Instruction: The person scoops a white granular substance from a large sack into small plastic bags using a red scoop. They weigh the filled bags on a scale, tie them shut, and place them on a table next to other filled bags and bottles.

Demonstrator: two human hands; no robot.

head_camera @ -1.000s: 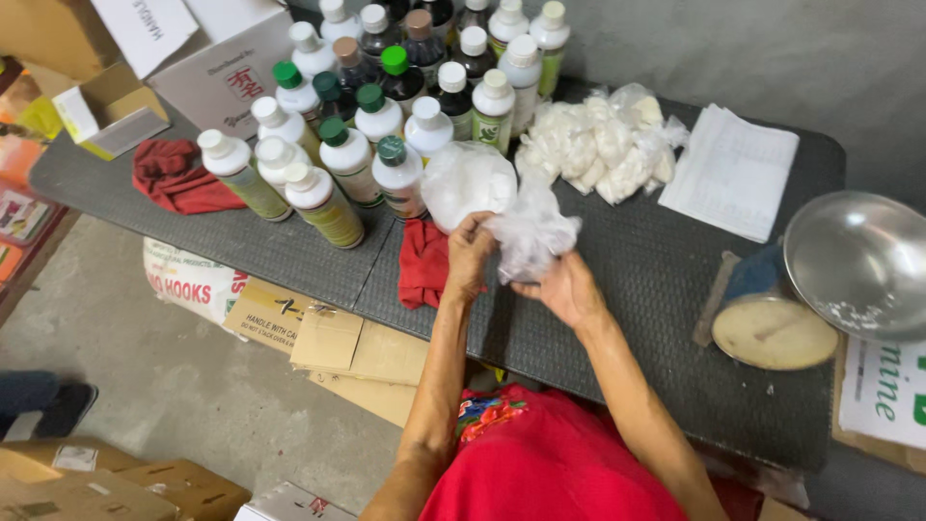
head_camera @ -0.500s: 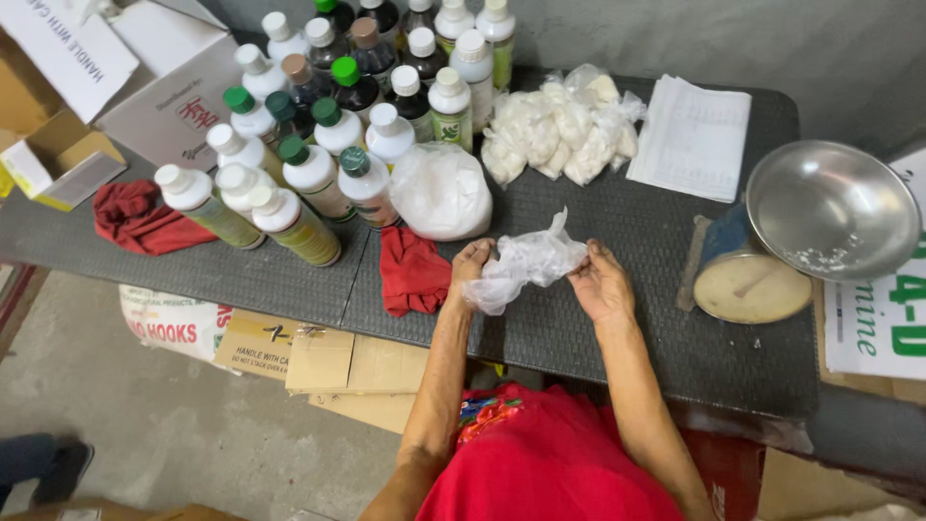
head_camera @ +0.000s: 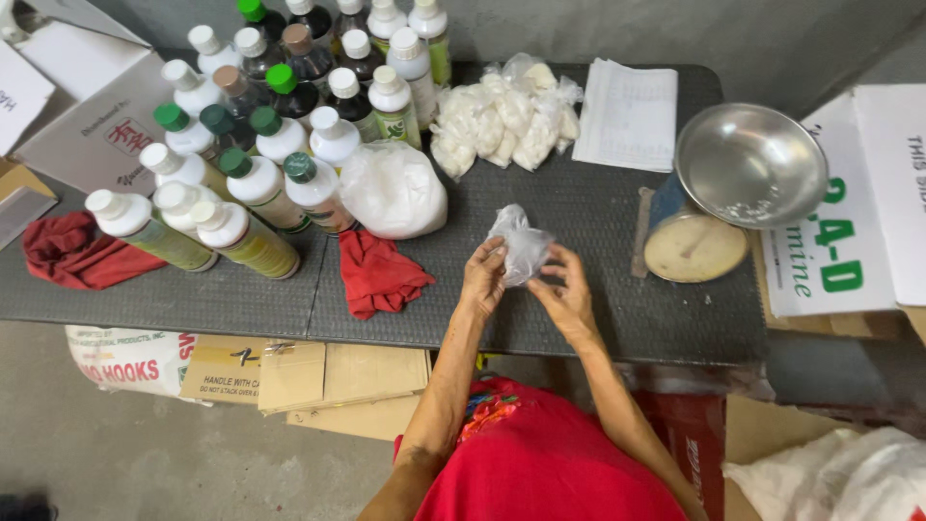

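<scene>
Holding a small clear bag [head_camera: 521, 246] of white stuff between both hands, I have it just above the surface [head_camera: 598, 318], in front of me. My left hand [head_camera: 484, 280] grips the bag's left side, fingers clenched on the plastic; my right hand [head_camera: 567, 294] pinches it from below and the right. To my left lies a red rag [head_camera: 381, 275], and past it a big white bag [head_camera: 394, 188] and a crowd of bottles [head_camera: 260, 183]. Further back sits a heap of filled bags [head_camera: 502, 121], beside a paper sheet [head_camera: 629, 114]; at right, a scale with a steel bowl [head_camera: 750, 164]. I think the thin plastic could tear or slip if I squeeze unevenly, spilling the contents over the surface, and a loose neck would leak when it is set down
</scene>
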